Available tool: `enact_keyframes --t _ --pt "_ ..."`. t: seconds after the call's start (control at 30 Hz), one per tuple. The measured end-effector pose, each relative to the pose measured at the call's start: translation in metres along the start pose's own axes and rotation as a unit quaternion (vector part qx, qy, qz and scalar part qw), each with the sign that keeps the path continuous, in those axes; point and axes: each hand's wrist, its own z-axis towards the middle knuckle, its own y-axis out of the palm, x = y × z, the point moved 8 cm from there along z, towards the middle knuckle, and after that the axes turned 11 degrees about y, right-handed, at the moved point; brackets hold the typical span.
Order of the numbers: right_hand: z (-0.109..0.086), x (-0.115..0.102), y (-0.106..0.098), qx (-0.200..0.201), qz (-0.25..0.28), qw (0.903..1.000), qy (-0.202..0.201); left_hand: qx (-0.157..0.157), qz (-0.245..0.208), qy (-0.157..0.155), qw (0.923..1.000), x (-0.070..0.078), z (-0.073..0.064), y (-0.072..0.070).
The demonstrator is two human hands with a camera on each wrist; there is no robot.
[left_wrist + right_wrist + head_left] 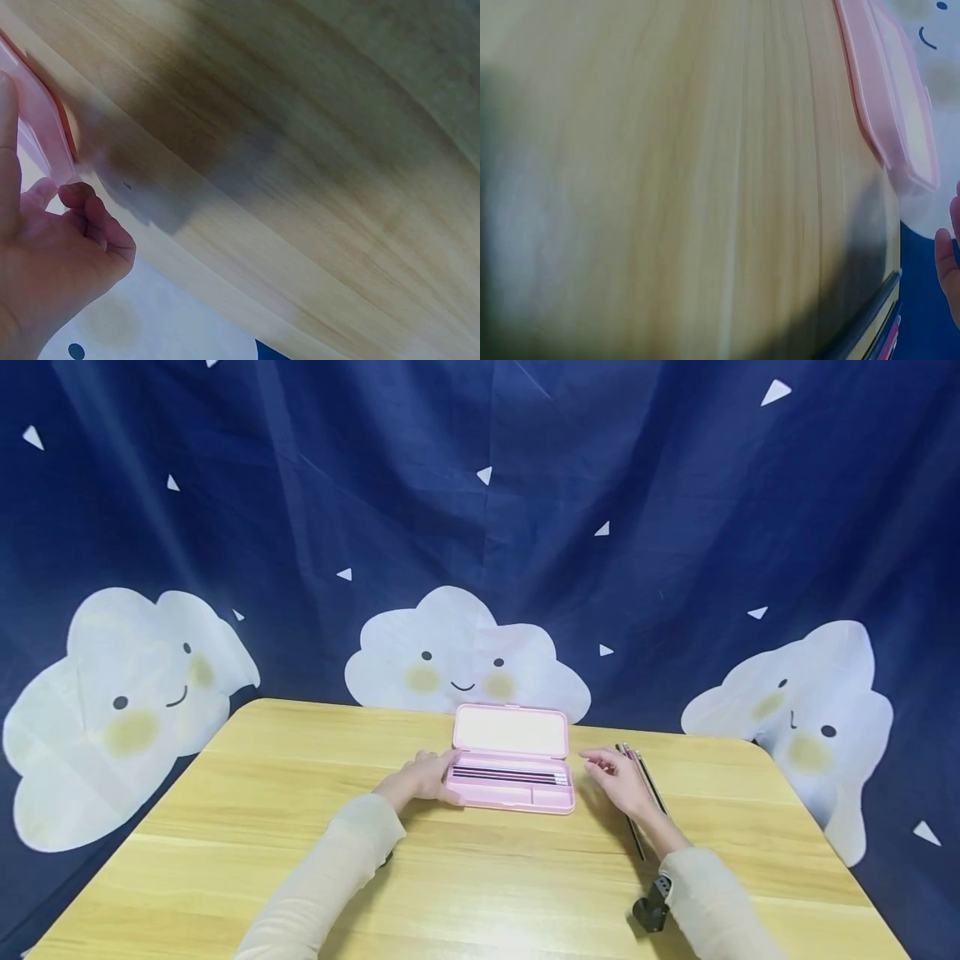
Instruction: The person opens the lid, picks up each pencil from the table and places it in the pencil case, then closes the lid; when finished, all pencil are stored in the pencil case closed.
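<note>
A pink pencil case lies on the table with its lid raised at the back. Several dark-striped pencils lie side by side in its rear compartment, white ends to the right. My left hand grips the case's left end, thumb at the front corner and fingers at the back; the left wrist view shows this hand against the pink edge. My right hand hovers right of the case, fingers loosely bent and holding nothing. Partly hidden beneath it are several loose pencils.
A wooden table stands against a dark blue curtain printed with smiling clouds. At my right sleeve hangs a small black device. The front section of the case has a divider.
</note>
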Motion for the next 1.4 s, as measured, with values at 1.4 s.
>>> enact_keyframes --t 1.4 --pt "-0.037 0.078 -0.084 0.021 -0.064 0.9902 0.122 0.003 0.017 0.011 0.9998 0.002 0.000 -0.002"
